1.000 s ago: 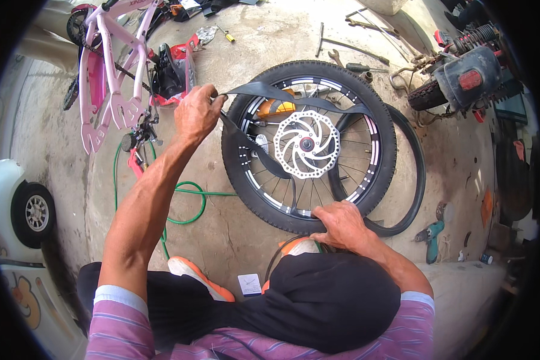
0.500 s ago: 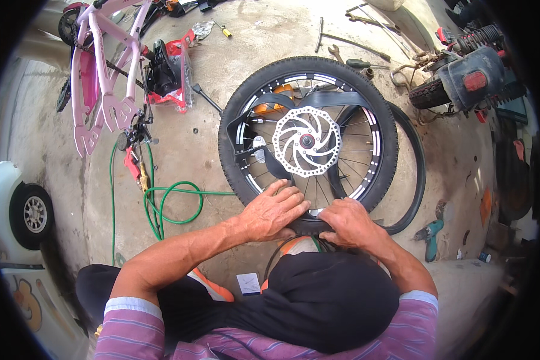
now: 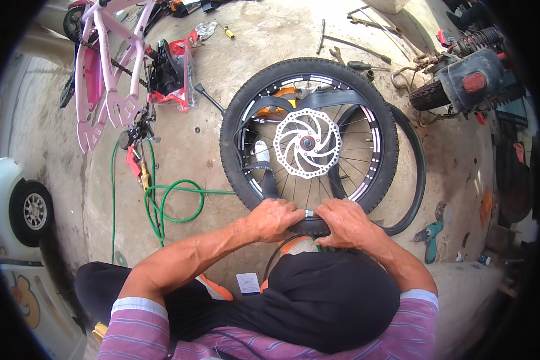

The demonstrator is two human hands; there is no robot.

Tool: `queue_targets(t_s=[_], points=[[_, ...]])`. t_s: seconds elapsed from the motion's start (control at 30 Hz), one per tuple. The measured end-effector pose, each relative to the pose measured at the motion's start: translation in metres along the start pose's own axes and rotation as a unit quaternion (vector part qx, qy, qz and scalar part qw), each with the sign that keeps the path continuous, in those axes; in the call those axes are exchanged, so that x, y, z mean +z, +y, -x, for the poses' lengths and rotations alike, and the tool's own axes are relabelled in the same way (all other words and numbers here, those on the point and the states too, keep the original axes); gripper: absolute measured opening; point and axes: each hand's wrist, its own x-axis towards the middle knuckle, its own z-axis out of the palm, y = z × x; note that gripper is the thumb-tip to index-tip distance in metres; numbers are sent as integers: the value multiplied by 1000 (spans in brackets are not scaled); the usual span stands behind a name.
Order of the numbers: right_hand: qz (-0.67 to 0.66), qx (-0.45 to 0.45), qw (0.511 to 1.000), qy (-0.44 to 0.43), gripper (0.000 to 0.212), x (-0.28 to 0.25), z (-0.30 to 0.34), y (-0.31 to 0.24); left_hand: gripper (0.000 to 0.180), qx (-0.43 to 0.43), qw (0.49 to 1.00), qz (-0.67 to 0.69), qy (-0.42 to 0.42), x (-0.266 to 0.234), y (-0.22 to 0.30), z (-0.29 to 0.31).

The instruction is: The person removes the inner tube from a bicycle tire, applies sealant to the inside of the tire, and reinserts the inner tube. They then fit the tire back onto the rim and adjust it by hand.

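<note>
A bicycle wheel with a black knobbly tyre (image 3: 234,174) lies flat on the floor in front of me, its near edge close to my knees. At its middle is a silver brake disc (image 3: 289,135) with a wavy edge. A flat black inner tube (image 3: 336,98) hangs loose across the spokes, and one stretch of it runs down to my left hand. My left hand (image 3: 275,219) is closed on the near rim and tyre, knuckles up. Just to its right, my right hand (image 3: 343,222) grips the same edge. Both sets of fingertips are partly hidden under the tyre.
Another black tyre or tube loop (image 3: 419,174) lies partly beneath the wheel at right. A green air hose (image 3: 202,210) coils at left below a pink bicycle frame (image 3: 105,72). Wrenches (image 3: 337,55), a teal power drill (image 3: 429,237) and a parked motorbike (image 3: 468,81) are around.
My left hand has curled from lying across the rim to gripping its near edge. The loose tube beside it has shifted toward the rim. My right hand has moved slightly left.
</note>
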Motion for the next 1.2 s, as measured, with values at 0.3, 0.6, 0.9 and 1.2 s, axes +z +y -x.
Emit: queue_targets(t_s=[0.3,0.6,0.9,1.2], points=[[4,-13,999,41,52,21,-3,-2,76,-3,990,-137,14,-44,-2,26],[6,19,1000,5,53,14,4,4,50,-26,995,-70,-69,-32,-17,9],[-10,46,996,78,56,40,-24,-23,62,9,998,-51,-17,-49,-3,14],[-30,40,998,43,53,27,-18,-13,47,1,987,-160,-34,-38,-9,25]])
